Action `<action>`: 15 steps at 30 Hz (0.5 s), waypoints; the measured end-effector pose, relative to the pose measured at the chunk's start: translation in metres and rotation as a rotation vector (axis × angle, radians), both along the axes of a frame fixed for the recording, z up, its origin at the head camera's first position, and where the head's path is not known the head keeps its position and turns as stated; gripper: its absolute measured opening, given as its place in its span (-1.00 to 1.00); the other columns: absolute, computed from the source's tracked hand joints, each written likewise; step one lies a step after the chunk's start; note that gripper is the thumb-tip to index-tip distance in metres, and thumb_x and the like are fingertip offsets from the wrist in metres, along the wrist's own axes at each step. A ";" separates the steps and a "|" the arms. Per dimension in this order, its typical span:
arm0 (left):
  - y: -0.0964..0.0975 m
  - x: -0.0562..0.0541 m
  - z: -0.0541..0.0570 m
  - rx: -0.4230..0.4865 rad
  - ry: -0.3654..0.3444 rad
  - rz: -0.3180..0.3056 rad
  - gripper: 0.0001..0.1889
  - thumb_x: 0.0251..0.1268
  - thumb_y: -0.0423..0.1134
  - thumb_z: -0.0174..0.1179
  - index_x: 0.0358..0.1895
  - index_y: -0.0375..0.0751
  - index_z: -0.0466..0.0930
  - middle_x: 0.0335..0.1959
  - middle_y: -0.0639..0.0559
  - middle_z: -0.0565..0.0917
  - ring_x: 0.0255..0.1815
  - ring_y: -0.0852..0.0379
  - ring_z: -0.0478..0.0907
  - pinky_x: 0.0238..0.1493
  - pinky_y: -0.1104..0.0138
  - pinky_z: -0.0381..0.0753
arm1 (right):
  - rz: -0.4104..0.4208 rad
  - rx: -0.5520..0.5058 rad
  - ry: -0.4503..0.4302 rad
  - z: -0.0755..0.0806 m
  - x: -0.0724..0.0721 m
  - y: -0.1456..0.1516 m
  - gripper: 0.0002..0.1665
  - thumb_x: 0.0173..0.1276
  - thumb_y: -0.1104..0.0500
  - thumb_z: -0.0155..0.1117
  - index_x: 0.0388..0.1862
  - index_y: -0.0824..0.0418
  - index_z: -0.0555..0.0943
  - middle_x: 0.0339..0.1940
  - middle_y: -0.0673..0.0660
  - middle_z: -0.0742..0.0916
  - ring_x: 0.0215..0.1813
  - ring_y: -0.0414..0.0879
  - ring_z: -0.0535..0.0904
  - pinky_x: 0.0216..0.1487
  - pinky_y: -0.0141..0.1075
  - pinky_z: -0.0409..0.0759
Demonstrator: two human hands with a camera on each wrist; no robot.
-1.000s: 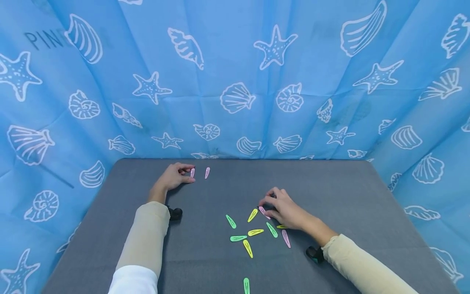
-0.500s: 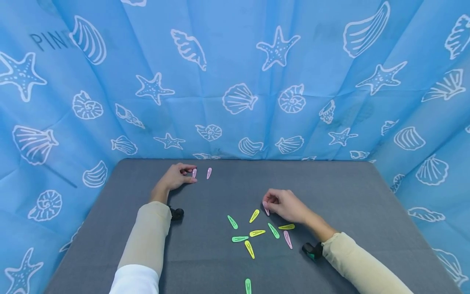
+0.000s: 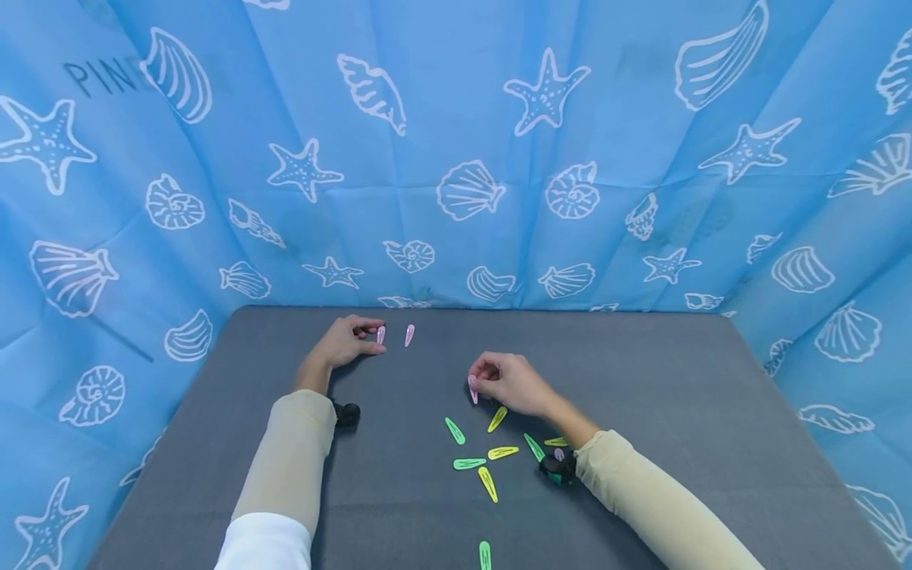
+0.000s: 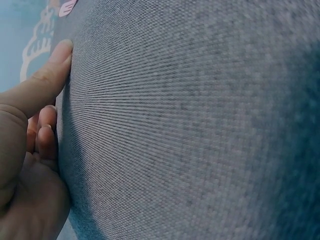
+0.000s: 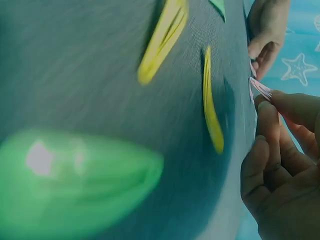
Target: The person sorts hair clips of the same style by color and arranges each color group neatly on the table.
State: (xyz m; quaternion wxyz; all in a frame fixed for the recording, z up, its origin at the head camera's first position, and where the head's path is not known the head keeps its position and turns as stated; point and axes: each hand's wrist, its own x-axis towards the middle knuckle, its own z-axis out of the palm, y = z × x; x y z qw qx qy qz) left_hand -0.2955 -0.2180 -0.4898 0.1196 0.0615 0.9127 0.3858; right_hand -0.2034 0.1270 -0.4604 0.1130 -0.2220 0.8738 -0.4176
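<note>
At the back left of the table, a pink hair clip [image 3: 381, 336] lies between the thumb and index finger of my left hand [image 3: 342, 342], which hold it at its two ends. In the left wrist view the thumb [image 4: 62, 52] reaches to the cloth and hides that clip. My right hand [image 3: 514, 384] pinches another pink hair clip [image 5: 261, 89] between thumb and index fingertip, raised over the middle of the table. Just right of the left hand lies a third pink hair clip [image 3: 409, 336].
Yellow hair clips [image 3: 488, 484] and green hair clips [image 3: 454, 431] lie scattered on the grey table [image 3: 399, 507] in front of the right hand. One green clip [image 3: 485, 556] is near the front edge. A blue shell-print curtain [image 3: 456, 237] closes off the back and sides.
The right hand has lifted a pink hair clip from among the scattered clips and carried it left. The left hand stays in place around its clip; the head view has shifted slightly.
</note>
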 end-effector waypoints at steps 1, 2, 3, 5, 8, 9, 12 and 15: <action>0.000 0.000 0.000 0.004 0.002 -0.001 -0.39 0.25 -0.10 0.46 0.38 0.02 0.55 0.23 -0.11 0.54 0.13 -0.06 0.38 0.22 0.02 0.39 | 0.001 -0.002 -0.002 0.000 -0.002 -0.005 -0.93 0.47 0.17 0.31 -0.17 0.14 0.69 -0.36 0.04 0.73 -0.37 -0.22 0.58 -0.33 -0.39 0.53; 0.000 0.000 0.000 0.006 0.004 -0.003 -0.39 0.25 -0.10 0.46 0.38 0.01 0.55 0.23 -0.11 0.54 0.13 -0.06 0.39 0.22 0.02 0.39 | 0.000 -0.007 -0.008 -0.001 -0.004 -0.010 -0.93 0.47 0.17 0.32 -0.17 0.13 0.69 -0.37 0.03 0.73 -0.37 -0.22 0.57 -0.34 -0.40 0.52; 0.001 0.000 0.000 0.010 0.007 -0.003 -0.39 0.24 -0.11 0.46 0.38 0.00 0.55 0.22 -0.12 0.54 0.12 -0.07 0.39 0.21 0.03 0.39 | 0.001 -0.012 -0.009 -0.002 -0.006 -0.015 -0.93 0.46 0.17 0.32 -0.17 0.14 0.70 -0.37 0.03 0.73 -0.37 -0.22 0.56 -0.34 -0.40 0.51; 0.001 0.000 0.000 0.014 0.008 -0.002 -0.39 0.24 -0.12 0.46 0.38 -0.01 0.56 0.22 -0.12 0.55 0.11 -0.06 0.38 0.19 0.04 0.38 | 0.004 -0.017 -0.011 -0.004 -0.011 -0.026 -0.93 0.46 0.17 0.33 -0.16 0.13 0.70 -0.37 0.03 0.73 -0.38 -0.22 0.55 -0.35 -0.41 0.49; 0.001 0.000 0.001 0.012 0.003 0.004 -0.39 0.24 -0.12 0.46 0.38 -0.01 0.56 0.22 -0.12 0.55 0.11 -0.06 0.38 0.19 0.05 0.38 | -0.001 -0.024 -0.025 -0.007 -0.017 -0.044 -0.93 0.45 0.17 0.34 -0.15 0.14 0.69 -0.38 0.03 0.73 -0.39 -0.23 0.54 -0.35 -0.40 0.47; 0.001 0.000 0.001 0.011 0.000 0.008 -0.39 0.24 -0.11 0.46 0.38 -0.01 0.56 0.22 -0.11 0.54 0.12 -0.06 0.38 0.19 0.04 0.38 | -0.001 -0.024 -0.026 -0.007 -0.018 -0.050 -0.93 0.45 0.17 0.34 -0.15 0.14 0.69 -0.38 0.03 0.73 -0.39 -0.23 0.54 -0.35 -0.40 0.47; 0.001 0.000 0.002 0.003 -0.011 0.017 -0.39 0.24 -0.09 0.46 0.38 0.02 0.56 0.23 -0.11 0.54 0.14 -0.07 0.39 0.23 0.01 0.38 | -0.006 -0.025 -0.033 -0.009 -0.023 -0.070 -0.93 0.45 0.18 0.34 -0.15 0.13 0.68 -0.39 0.03 0.75 -0.40 -0.23 0.54 -0.35 -0.39 0.46; 0.002 0.000 0.002 -0.002 -0.013 0.016 -0.39 0.25 -0.08 0.45 0.38 0.03 0.55 0.24 -0.11 0.53 0.15 -0.07 0.39 0.24 -0.01 0.38 | -0.011 -0.024 -0.025 -0.010 -0.026 -0.088 -0.94 0.44 0.17 0.35 -0.17 0.11 0.68 -0.40 0.02 0.76 -0.42 -0.25 0.55 -0.38 -0.40 0.46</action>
